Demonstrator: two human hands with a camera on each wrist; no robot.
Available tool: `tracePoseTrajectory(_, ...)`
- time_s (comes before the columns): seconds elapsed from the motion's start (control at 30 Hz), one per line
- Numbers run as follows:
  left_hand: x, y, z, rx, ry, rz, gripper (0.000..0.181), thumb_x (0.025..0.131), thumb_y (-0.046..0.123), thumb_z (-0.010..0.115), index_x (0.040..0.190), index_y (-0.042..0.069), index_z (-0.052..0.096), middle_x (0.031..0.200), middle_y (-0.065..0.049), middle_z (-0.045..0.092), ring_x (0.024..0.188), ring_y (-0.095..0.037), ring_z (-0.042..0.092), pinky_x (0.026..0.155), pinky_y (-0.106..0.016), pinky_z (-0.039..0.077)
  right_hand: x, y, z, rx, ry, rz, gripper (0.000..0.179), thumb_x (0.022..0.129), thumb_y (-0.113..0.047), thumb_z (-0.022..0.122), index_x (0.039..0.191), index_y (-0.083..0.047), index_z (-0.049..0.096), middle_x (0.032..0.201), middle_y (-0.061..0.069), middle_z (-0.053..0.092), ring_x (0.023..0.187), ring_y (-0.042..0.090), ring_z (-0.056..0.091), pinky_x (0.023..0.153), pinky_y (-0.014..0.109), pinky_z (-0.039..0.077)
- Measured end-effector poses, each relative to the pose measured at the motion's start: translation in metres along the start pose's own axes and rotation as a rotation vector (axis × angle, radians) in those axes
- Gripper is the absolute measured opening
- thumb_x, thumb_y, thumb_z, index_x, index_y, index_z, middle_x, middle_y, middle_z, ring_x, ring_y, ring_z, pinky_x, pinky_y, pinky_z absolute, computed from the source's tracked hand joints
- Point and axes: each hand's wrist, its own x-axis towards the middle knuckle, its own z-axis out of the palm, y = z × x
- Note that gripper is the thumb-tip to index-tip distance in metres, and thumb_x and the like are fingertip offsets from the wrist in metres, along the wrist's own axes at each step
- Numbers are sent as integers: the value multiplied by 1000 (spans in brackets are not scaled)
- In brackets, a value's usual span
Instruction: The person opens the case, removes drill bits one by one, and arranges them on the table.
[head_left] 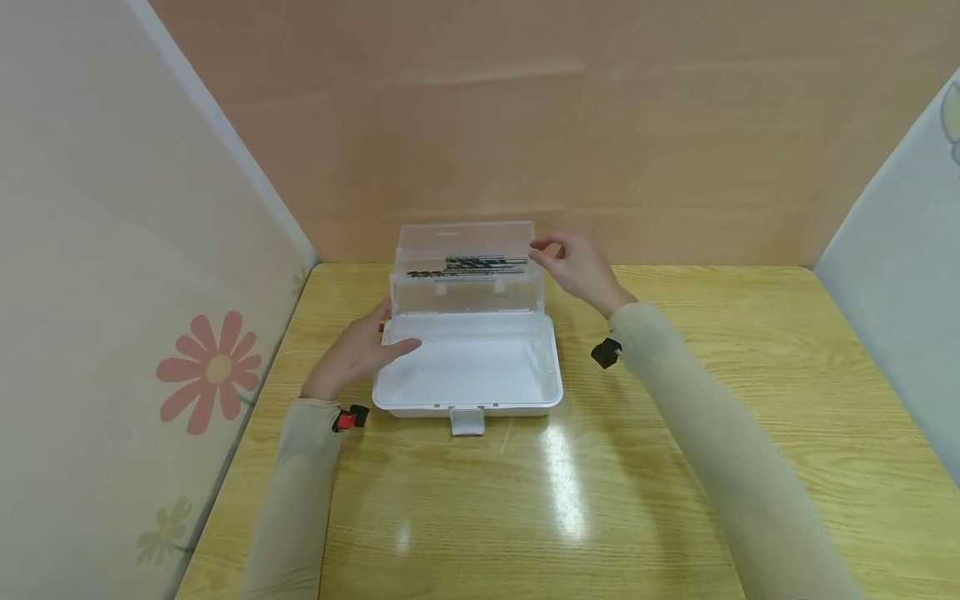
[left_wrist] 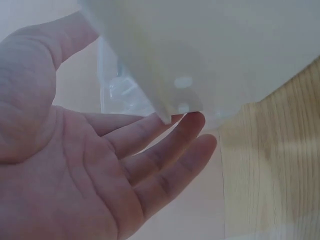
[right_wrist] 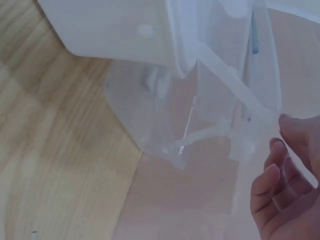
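A white plastic storage box (head_left: 465,367) stands on the table, its clear cover and clear tray (head_left: 405,265) raised at the back. Several dark twist drill bits (head_left: 472,267) lie side by side in that tray. My left hand (head_left: 360,350) holds the box's left wall, thumb over the rim and fingers outside; in the left wrist view, its fingertips touch the box's edge. With thumb and forefinger, my right hand (head_left: 581,267) pinches the tray's right end. White hinge arms (right_wrist: 235,85) join the tray to the box in the right wrist view.
The box's front latch (head_left: 467,421) hangs down. Wooden table (head_left: 675,467) surface lies in front and to the right. A brown-orange backdrop (head_left: 600,125) rises close behind the cover, with a flowered panel (head_left: 112,250) at left and a pale panel (head_left: 900,250) at right.
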Motion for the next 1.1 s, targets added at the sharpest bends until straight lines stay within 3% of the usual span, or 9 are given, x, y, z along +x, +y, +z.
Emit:
tracePoseTrajectory(0.2, 0, -2, -7, 17, -16, -14, 88, 102, 62, 63, 170, 17, 30, 166, -15, 46, 147, -43, 49, 114, -62, 48, 9, -10, -4, -24, -85, 26, 33, 107, -29, 67, 132, -8, 74, 128, 11, 73, 79, 25, 59, 68, 37, 48)
tracePoseTrajectory(0.4, -2, -3, -8, 36, -34, -22, 87, 103, 64, 59, 168, 12, 35, 164, -18, 49, 146, -42, 50, 115, -62, 47, 17, -9, -3, -44, -108, 27, 30, 106, -25, 66, 126, -6, 77, 116, 13, 71, 94, 28, 58, 76, 38, 45)
tracePoseTrajectory(0.63, -4, -6, -8, 19, -29, -20, 84, 104, 65, 57, 167, 13, 37, 162, -17, 51, 145, -41, 51, 114, -60, 48, 21, -9, 1, -73, -139, 28, 27, 107, -27, 68, 126, -11, 78, 131, 10, 71, 67, 24, 49, 69, 39, 46)
tracePoseTrajectory(0.73, -5, -6, -7, 21, -23, -22, 84, 104, 65, 56, 167, 12, 38, 162, -17, 52, 145, -41, 51, 114, -60, 49, 23, -11, 4, -112, -158, -12, 27, 106, -27, 69, 125, -10, 79, 135, 10, 70, 85, 28, 62, 87, 47, 53)
tracePoseTrajectory(0.83, -6, -5, -7, 21, -22, -26, 84, 104, 65, 57, 167, 11, 38, 161, -18, 52, 145, -41, 51, 114, -60, 49, 24, -14, 6, -182, -163, -64, 26, 105, -23, 70, 122, -7, 80, 128, 13, 72, 111, 31, 66, 102, 52, 52)
tracePoseTrajectory(1.1, -4, -1, -4, 42, -25, -30, 87, 104, 65, 56, 167, 8, 36, 161, -20, 52, 144, -41, 51, 113, -60, 49, 24, -18, 4, -290, -201, -115, 23, 103, -17, 71, 119, -4, 82, 122, 17, 73, 111, 33, 68, 96, 50, 55)
